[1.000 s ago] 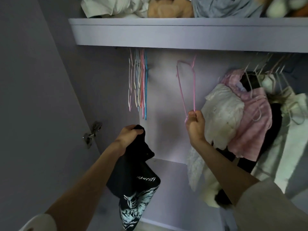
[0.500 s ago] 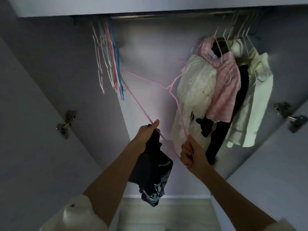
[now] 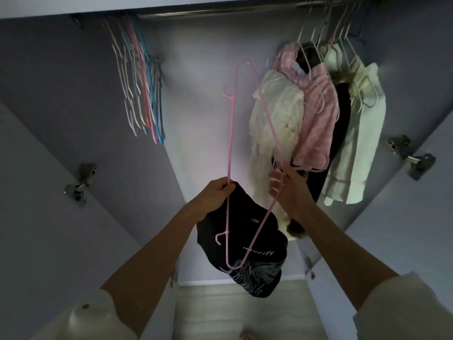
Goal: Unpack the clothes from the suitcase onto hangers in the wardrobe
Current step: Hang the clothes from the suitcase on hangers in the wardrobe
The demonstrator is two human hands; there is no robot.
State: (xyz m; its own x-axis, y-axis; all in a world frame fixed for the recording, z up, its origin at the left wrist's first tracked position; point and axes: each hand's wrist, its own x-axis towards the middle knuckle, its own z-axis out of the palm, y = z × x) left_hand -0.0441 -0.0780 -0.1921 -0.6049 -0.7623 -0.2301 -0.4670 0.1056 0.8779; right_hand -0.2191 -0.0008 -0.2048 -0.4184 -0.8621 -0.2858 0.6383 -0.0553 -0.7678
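A black T-shirt (image 3: 245, 244) with white print hangs bunched from my left hand (image 3: 215, 192), which grips its top edge and also touches one bar of a thin pink hanger (image 3: 230, 133). My right hand (image 3: 286, 185) holds the hanger's other bar. The hanger is off the rail and stands on end in front of the shirt, one end up near the hung clothes, the other low over the print. Its hook is hidden or too thin to make out.
A metal rail (image 3: 220, 11) runs under the shelf. Several empty hangers (image 3: 139, 89) in pink, white and blue hang at its left. White, pink and black garments (image 3: 316, 111) hang at the right. Door hinges (image 3: 81, 182) sit on both open doors; a tiled floor (image 3: 240, 307) lies below.
The pink hanger came off the rail and was swung down and upright in front of the black shirt. My left hand now also touches it. The view tilted down.
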